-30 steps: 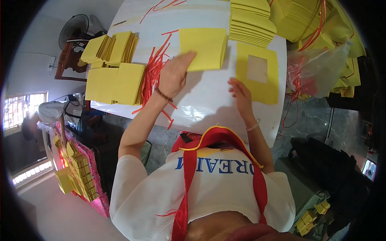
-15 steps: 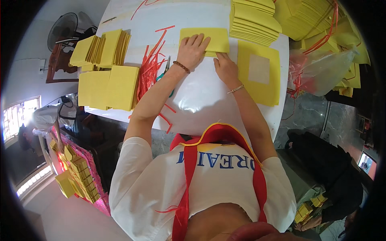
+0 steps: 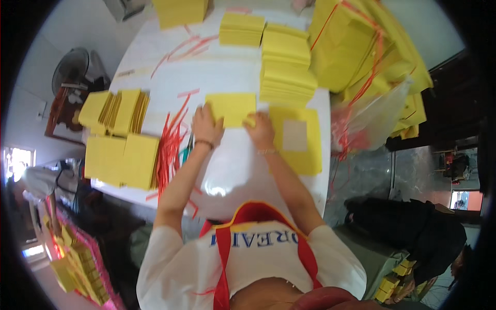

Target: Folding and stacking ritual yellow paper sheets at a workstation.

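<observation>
A small stack of folded yellow paper (image 3: 231, 107) lies flat on the white table in front of me. My left hand (image 3: 206, 127) rests along its lower left corner, thumb spread from the fingers. At its lower right corner my right hand (image 3: 261, 132) has its fingers curled over the paper's edge. Right of that hand lies a larger yellow sheet (image 3: 305, 161) with a pale rectangle (image 3: 295, 135) on it. Left of my left forearm sits a bunch of red plastic strips (image 3: 169, 150), with green-handled scissors (image 3: 186, 153) partly hidden by the arm.
Yellow paper stacks stand at the table's left (image 3: 121, 160) and far side (image 3: 288, 80). Large yellow bundles (image 3: 346, 46) and a clear plastic bag (image 3: 369, 121) crowd the right. A person in black (image 3: 408, 227) bends at lower right. A fan (image 3: 71, 72) stands at left.
My view has shifted, bringing more of the table's far side in. My left hand has moved off the top of the yellow paper to its left edge; my right hand stays at the lower right corner.
</observation>
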Motion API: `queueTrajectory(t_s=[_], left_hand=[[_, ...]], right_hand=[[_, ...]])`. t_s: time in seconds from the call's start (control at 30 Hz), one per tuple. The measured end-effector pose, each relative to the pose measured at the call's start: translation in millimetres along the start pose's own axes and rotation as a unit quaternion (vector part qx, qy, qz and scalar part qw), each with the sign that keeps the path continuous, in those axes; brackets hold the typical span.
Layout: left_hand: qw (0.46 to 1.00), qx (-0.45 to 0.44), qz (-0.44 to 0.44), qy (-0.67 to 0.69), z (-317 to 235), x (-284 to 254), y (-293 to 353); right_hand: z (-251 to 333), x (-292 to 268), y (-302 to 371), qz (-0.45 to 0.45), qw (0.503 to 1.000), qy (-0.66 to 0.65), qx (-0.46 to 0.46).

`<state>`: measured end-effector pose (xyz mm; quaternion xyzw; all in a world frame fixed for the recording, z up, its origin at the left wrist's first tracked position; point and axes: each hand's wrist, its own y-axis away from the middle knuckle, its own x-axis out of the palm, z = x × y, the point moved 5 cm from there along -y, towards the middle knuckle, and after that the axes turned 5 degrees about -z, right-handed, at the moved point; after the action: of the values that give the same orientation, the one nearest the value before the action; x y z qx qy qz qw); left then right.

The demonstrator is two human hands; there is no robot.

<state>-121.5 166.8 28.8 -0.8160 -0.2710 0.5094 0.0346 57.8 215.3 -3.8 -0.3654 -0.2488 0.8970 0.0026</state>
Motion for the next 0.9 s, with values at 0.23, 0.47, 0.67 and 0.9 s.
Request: queueTrajectory(t_s=[0.23,0.47,0.67,0.9], left_hand=[[0.932,-0.259,0.046,0.249,57,29,-7],[0.907,-0.245,0.068,0.337,70,59,-16],[0.763,-0.117,0.150,0.618,9,5,-16],[0.754,-0.128,0.276,0.582,21,25,13]], right_hand=[[11,-8,13,0.034,0.994,-0.023,0.100],[4,1,7,0.047,0.995,-0.058,0.066],[-26,-6,-4,0.018,0.942,-0.294,0.161],[-17,-14,-2,0.216,0.883,-0.375,0.183]])
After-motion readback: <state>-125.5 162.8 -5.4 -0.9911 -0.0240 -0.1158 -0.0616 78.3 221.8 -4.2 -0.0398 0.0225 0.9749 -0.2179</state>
